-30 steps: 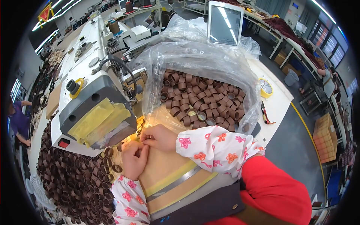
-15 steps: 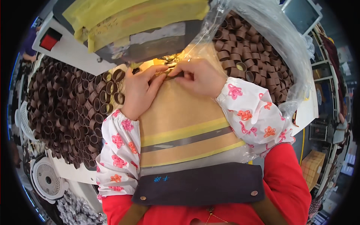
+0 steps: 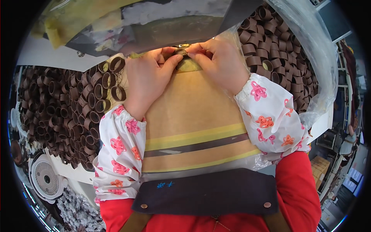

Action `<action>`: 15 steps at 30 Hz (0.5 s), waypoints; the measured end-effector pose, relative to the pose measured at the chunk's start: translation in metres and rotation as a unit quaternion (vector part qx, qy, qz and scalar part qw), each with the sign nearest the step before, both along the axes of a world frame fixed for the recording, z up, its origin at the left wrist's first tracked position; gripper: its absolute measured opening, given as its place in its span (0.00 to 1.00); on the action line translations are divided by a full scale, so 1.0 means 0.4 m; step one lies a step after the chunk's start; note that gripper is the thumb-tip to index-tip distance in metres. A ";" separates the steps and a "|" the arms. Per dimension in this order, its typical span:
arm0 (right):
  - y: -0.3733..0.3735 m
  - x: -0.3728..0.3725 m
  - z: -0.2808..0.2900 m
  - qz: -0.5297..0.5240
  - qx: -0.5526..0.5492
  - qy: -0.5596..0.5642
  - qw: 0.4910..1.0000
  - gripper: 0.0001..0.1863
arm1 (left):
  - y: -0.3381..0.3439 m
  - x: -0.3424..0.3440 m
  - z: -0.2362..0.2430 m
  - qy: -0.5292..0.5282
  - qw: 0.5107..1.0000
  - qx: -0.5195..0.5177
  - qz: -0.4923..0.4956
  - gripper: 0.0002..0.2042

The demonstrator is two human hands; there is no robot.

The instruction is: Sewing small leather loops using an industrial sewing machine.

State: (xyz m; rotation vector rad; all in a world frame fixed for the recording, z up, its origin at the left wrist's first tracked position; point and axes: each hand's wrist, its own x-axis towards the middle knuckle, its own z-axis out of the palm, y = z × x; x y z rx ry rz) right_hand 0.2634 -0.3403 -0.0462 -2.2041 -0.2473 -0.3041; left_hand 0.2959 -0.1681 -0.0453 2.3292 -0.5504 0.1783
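Both my hands meet under the lit machine head (image 3: 166, 29), close to its small metal parts (image 3: 182, 45). My left hand (image 3: 148, 75) has its thumb and forefinger pinched at the left end of a small dark brown band (image 3: 181, 52). From the right, my right hand (image 3: 222, 63) pinches the other end with thumb and fingertips. Fingers and the machine head hide much of the band. Under my hands lies a tan work surface (image 3: 193, 100) crossed by yellow and dark tape strips.
A heap of brown rings (image 3: 58, 104) covers the table at left, some close to my left wrist. More brown rings (image 3: 274, 54) lie at right inside a clear plastic bag (image 3: 326, 58). A white fan (image 3: 46, 178) stands at lower left.
The view has shifted, so the machine head looms larger. My right hand's curled fingers have straightened into a pinch, and both hands sit farther in under the machine head.
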 end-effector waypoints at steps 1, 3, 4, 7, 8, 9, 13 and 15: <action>0.000 0.002 0.001 0.002 -0.012 -0.010 1.000 0.07 | 0.001 0.002 0.001 0.008 1.000 0.000 0.002 0.10; 0.002 0.006 0.000 0.004 -0.037 -0.033 0.999 0.06 | 0.001 0.005 -0.001 0.015 1.000 -0.004 0.002 0.10; 0.005 0.004 0.000 0.005 -0.036 -0.051 0.998 0.04 | 0.001 0.004 -0.003 0.014 1.000 -0.009 0.002 0.10; 0.011 0.003 0.002 0.006 -0.038 -0.088 0.995 0.01 | 0.002 0.009 -0.010 0.020 1.000 -0.017 -0.005 0.11; 0.010 0.004 -0.001 0.007 -0.036 -0.091 0.995 0.01 | 0.003 0.011 -0.012 0.023 1.000 -0.018 -0.008 0.11; 0.010 0.005 -0.003 0.007 -0.034 -0.093 0.995 0.02 | 0.002 0.012 -0.012 0.017 1.000 -0.017 -0.011 0.11; 0.011 0.008 -0.001 0.009 -0.035 -0.066 0.997 0.02 | 0.007 0.021 -0.012 -0.002 1.000 -0.005 -0.018 0.12; 0.005 0.012 -0.004 0.003 -0.056 -0.076 0.995 0.04 | 0.004 0.022 -0.018 -0.012 1.000 -0.002 -0.019 0.12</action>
